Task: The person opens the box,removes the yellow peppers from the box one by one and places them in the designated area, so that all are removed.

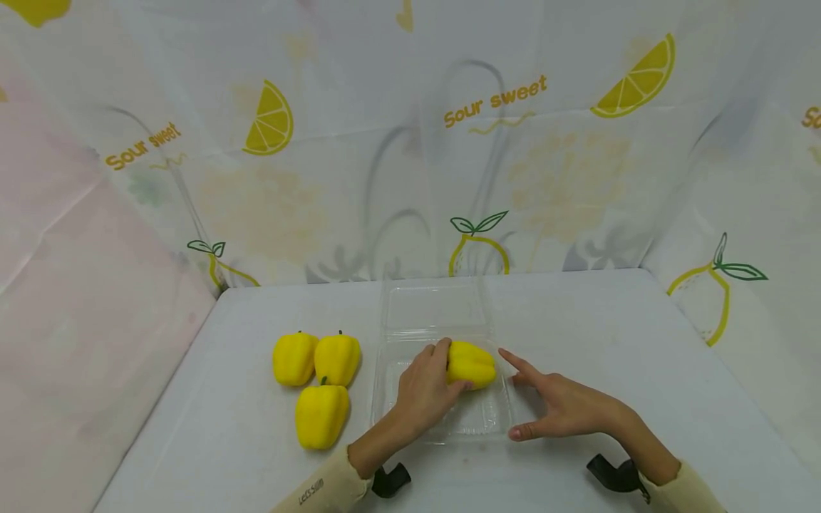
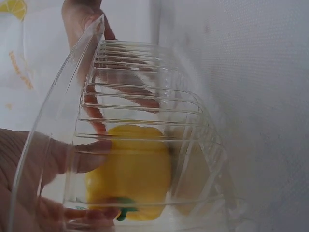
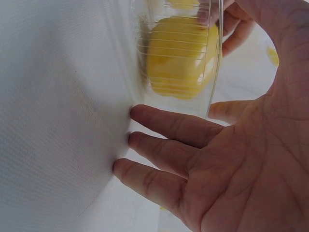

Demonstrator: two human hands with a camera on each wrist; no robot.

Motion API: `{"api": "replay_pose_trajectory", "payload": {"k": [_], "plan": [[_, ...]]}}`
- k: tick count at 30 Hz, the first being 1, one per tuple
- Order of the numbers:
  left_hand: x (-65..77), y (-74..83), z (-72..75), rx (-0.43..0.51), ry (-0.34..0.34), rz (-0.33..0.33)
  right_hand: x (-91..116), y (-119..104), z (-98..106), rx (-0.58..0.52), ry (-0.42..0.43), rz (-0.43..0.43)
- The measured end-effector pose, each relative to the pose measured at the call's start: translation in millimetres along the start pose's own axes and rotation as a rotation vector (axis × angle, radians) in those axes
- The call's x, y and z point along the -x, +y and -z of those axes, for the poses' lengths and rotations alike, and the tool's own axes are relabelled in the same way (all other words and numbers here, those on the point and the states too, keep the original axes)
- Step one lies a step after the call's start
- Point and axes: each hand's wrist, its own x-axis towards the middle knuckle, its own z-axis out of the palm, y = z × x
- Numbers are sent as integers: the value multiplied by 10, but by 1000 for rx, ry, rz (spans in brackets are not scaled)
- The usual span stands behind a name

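Observation:
A yellow bell pepper (image 1: 471,365) lies on its side inside a clear plastic clamshell box (image 1: 474,424), its green stem (image 2: 126,209) toward the left hand. My left hand (image 1: 426,385) reaches over the box and grips the pepper at its stem end, thumb on the near side. Through the box wall, the left wrist view shows the fingers around the pepper. My right hand (image 1: 564,406) is spread beside the box's right wall, holding nothing. In the right wrist view its fingertips (image 3: 140,112) rest on the white table, with the box just beyond.
Three more yellow bell peppers (image 1: 322,417) stand grouped on the table (image 1: 205,399) left of the box. The box's clear lid (image 1: 436,306) lies folded back behind it. A lemon-print cloth (image 1: 410,142) hangs at the back and sides.

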Motion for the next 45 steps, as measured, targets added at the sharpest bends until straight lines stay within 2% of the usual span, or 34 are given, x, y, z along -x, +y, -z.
{"api": "replay_pose_trajectory", "payload": {"k": [8, 18, 29, 36, 45], "plan": [[-6, 2, 23, 27, -40, 21, 4, -2, -2, -2, 2, 10], [27, -11, 32, 43, -38, 30, -3, 6, -16, -17, -10, -1], [87, -28, 142, 49, -48, 37, -1, -10, 2, -13, -12, -2], [147, -33, 186, 50, -62, 14, 0, 5, -5, -26, -12, -12], [209, -22, 265, 45, -33, -16, -5, 17, -6, -20, -6, -6]]}}
